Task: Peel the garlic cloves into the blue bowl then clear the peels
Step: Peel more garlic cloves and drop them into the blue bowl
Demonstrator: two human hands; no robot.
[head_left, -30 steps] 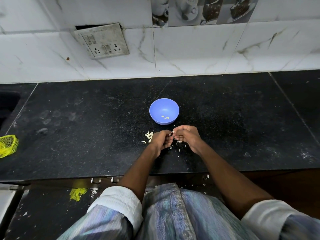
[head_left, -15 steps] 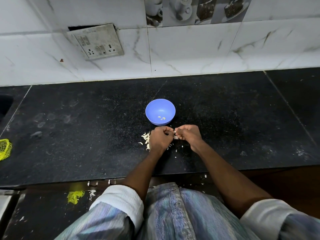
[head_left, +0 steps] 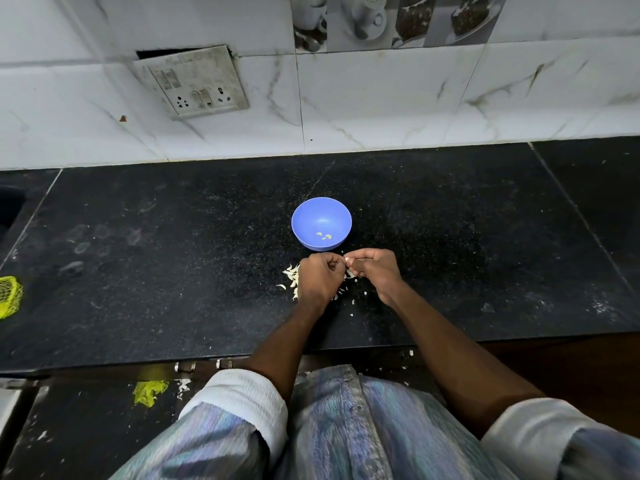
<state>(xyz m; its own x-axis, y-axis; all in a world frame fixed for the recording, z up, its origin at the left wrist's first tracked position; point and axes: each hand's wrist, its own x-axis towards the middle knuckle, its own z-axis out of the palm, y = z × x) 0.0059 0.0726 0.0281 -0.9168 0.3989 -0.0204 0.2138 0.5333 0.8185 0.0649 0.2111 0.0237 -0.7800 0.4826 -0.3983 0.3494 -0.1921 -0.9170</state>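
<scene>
**Garlic clove pinched between two hands over a black counter**

Garlic clove (head_left: 346, 268), a small pale speck, sits between the fingertips of both hands just in front of the blue bowl (head_left: 304, 216); it is too small to tell how much skin it carries. The left hand (head_left: 318, 282) has its fingers curled inward, knuckles up, its fingertips meeting those of the right hand (head_left: 375, 271), whose thumb and forefinger are bent round the same clove. Both hands hover close above the dark speckled countertop (head_left: 173, 271), near its front edge.

The bowl stands upright on the counter, just beyond the hands and apart from them. Three peeled cloves (head_left: 323, 235) lie on its floor, toward the near side.

Pale peels (head_left: 291, 275) lie scattered on the counter under and to the left of the left hand, with smaller flecks (head_left: 363, 292) between the two wrists.

A yellow mesh bag (head_left: 8, 296) shows at the far left edge of the counter, well apart from the work. On the white marble-patterned wall tiles behind, a grimy switch-and-socket plate (head_left: 194, 81) hangs tilted. Rolled white cuffs (head_left: 242, 400) and a striped shirt fill the bottom of the view.
</scene>
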